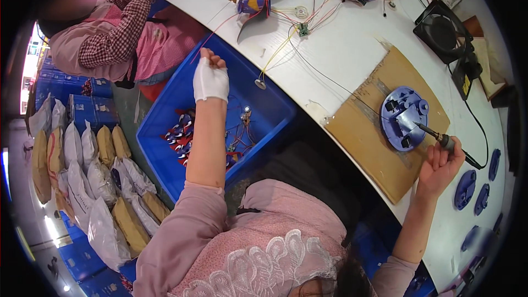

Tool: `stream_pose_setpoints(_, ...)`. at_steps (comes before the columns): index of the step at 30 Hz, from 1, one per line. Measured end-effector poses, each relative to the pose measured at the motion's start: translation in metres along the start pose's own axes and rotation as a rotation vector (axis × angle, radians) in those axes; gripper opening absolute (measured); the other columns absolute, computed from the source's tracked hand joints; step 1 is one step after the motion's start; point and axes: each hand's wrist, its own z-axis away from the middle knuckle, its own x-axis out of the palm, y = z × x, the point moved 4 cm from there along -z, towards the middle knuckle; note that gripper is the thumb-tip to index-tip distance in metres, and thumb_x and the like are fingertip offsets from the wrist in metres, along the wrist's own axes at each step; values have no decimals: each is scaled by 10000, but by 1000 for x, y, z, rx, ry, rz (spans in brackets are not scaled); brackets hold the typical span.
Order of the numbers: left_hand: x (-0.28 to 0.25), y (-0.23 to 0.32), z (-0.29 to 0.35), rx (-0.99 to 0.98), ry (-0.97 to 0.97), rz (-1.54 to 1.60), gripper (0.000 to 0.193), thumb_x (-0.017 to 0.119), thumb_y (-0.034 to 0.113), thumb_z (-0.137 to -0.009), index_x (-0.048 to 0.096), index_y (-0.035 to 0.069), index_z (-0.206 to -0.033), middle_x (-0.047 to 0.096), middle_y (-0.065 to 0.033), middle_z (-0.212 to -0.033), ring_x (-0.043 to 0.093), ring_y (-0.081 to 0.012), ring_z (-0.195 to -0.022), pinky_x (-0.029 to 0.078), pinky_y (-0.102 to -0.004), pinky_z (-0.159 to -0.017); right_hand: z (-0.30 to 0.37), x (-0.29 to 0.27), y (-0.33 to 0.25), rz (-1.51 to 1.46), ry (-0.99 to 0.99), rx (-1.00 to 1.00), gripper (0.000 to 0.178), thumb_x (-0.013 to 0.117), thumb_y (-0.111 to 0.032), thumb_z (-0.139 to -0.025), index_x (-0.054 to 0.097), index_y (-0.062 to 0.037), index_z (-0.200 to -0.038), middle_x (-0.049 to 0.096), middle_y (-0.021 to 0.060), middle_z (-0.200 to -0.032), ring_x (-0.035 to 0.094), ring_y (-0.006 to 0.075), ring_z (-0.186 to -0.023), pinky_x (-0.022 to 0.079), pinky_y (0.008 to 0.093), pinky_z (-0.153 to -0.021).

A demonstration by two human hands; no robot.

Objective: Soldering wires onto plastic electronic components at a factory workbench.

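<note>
A white fingerless glove covers my left hand, which is raised over a blue plastic bin. Its curled fingers pinch a thin red wire that runs to a purple, yellow and red plastic part at the table's edge. On the right, my right hand is closed round a soldering iron. The iron's tip is over a round blue-purple plastic housing; whether it touches cannot be told. That housing lies on a sheet of brown cardboard.
A small circuit board with several wires lies on the white table. A black fan stands at the far right. More blue housings lie at right. Another person works at upper left. Bagged parcels fill the left side.
</note>
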Motion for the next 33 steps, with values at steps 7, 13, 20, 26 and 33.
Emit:
stream_pose_setpoints(7, 49, 18, 38, 874, 53, -869, 242, 594, 195, -912, 632, -4, -1045, 644, -67, -925, 574, -122, -773, 465, -250, -655, -6, -19, -10, -39, -80, 10, 209, 471, -236, -926, 578, -55, -927, 265, -60, -504, 216, 52, -422, 220, 217, -435)
stream_pose_setpoints(13, 127, -39, 143, 950, -515, -816, 165, 581, 31, -888, 643, -41, -1022, 676, -107, -949, 629, -174, -877, 479, -296, -842, -16, -8, -3, -48, 37, 74, 218, 497, -239, -903, 542, -62, -783, 255, -49, -486, 218, 69, -403, 220, 242, -421)
stream_pose_setpoints(20, 191, -143, 234, 333, -1072, -797, 205, 686, -13, -768, 677, 3, -973, 645, -68, -793, 607, -138, -749, 482, -259, -663, -16, -10, -9, 14, 78, 6, 226, 455, -211, -915, 530, -45, -781, 268, -55, -479, 199, 60, -399, 206, 236, -420)
stream_pose_setpoints(26, 204, -161, 256, 669, -1259, -1064, 225, 670, -8, -764, 697, 73, -972, 522, -83, -744, 517, -199, -606, 420, -280, -557, -17, -14, -13, 51, 117, 0, 191, 447, -177, -893, 507, -30, -786, 281, -21, -482, 223, 75, -410, 218, 258, -426)
stream_pose_setpoints(33, 204, -160, 259, 678, -1271, -1171, 164, 683, -3, -745, 711, 50, -898, 523, -87, -730, 516, -191, -593, 413, -281, -533, -18, -14, -9, 84, 112, 7, 187, 442, -184, -898, 513, -23, -835, 289, -27, -485, 219, 67, -417, 218, 255, -430)
